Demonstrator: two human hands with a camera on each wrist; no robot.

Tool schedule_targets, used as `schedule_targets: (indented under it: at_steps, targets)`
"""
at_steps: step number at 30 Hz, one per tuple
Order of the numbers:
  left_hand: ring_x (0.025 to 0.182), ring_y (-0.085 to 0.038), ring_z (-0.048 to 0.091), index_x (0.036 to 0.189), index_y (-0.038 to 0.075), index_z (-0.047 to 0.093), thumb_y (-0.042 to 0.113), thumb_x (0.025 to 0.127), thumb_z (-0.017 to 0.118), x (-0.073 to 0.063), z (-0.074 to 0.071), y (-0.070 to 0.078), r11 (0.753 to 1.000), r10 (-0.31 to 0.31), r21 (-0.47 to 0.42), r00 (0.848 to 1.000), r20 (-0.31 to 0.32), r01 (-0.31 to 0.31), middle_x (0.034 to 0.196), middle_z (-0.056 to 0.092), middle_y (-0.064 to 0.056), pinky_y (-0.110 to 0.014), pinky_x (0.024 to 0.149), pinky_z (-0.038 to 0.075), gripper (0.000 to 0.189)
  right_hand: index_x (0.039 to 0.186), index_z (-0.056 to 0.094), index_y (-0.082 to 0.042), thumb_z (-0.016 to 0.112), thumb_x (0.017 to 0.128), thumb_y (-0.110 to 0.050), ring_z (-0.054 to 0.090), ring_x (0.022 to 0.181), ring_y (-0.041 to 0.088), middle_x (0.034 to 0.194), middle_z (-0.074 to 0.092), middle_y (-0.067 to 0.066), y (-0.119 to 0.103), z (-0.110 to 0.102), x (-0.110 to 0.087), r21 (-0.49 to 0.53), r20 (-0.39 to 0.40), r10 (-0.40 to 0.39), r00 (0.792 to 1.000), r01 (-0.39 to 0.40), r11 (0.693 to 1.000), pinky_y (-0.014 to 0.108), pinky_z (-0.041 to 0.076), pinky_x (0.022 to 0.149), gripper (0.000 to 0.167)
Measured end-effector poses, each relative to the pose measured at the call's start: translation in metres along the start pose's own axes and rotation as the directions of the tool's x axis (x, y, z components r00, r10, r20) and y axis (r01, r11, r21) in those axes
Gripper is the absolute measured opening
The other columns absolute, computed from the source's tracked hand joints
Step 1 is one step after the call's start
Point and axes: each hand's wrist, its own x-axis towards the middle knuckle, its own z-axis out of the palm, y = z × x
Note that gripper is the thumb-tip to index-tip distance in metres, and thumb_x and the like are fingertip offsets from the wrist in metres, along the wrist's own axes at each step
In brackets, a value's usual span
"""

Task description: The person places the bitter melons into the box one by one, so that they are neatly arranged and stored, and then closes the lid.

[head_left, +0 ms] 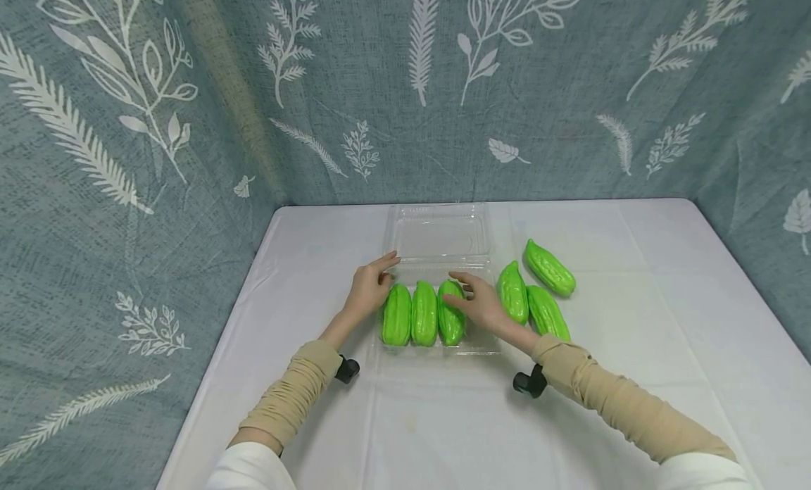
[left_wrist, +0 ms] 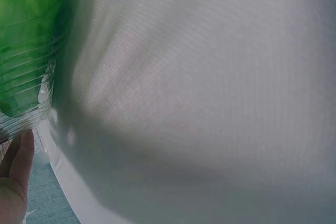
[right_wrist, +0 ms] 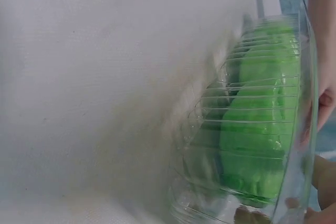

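A clear plastic clamshell box (head_left: 478, 346) lies with its lid (head_left: 437, 233) folded back. Three shiny, ridged green gourds, like bitter melons, sit side by side in its base: a left one (head_left: 396, 317), a middle one (head_left: 424, 314) and a right one (head_left: 452, 324). My left hand (head_left: 370, 289) is at the box's back left corner, and straight fingers (left_wrist: 23, 156) reach the box's wall in the left wrist view. My right hand (head_left: 483, 303) reaches over the right gourd, thumb and fingers spread apart at its upper part. Through the plastic, the right wrist view shows a gourd (right_wrist: 260, 129).
Right of the box lie three more green gourds, one beside its wall (head_left: 513, 293), one below the right forearm (head_left: 548, 314) and one farther back (head_left: 550, 268). A white cloth covers the table (head_left: 633, 321). Grey-green patterned curtains (head_left: 380, 67) hang behind and at the sides.
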Motion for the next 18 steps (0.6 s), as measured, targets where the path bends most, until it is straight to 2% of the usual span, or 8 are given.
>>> schedule_targets:
  at_steps: [8, 18]
  targets:
    - [0.044, -0.002, 0.03, 0.125, -0.003, 0.059, -0.011, 0.087, 0.047, 0.0004, 0.0006, 0.0007, 1.0, -0.007, -0.004, 1.0, 0.0, 0.007, 0.138, 0.052, -0.016, -0.016, 0.049, 0.033, 0.04, 0.138, 0.043, 0.003, 0.061, 0.092, -0.019, 0.044, 0.128, 0.042, 0.143, 0.043, 0.024, 0.0007, -0.0031, -0.0025, 0.015, -0.021, -0.036, 0.999, 0.037, 0.999, 0.048, 0.042, 0.102, 0.055]
    - [0.047, -0.007, 0.033, 0.126, -0.002, 0.058, -0.01, 0.087, 0.047, 0.0018, 0.0008, 0.0017, 0.999, -0.03, -0.014, 0.999, 0.014, 0.03, 0.14, 0.051, -0.015, -0.016, 0.051, 0.034, 0.041, 0.139, 0.041, 0.003, 0.061, 0.091, -0.017, 0.044, 0.128, 0.043, 0.143, 0.043, 0.024, -0.0013, -0.0083, -0.0086, 0.076, 0.001, -0.083, 0.997, 0.083, 0.994, 0.048, 0.041, 0.103, 0.056]
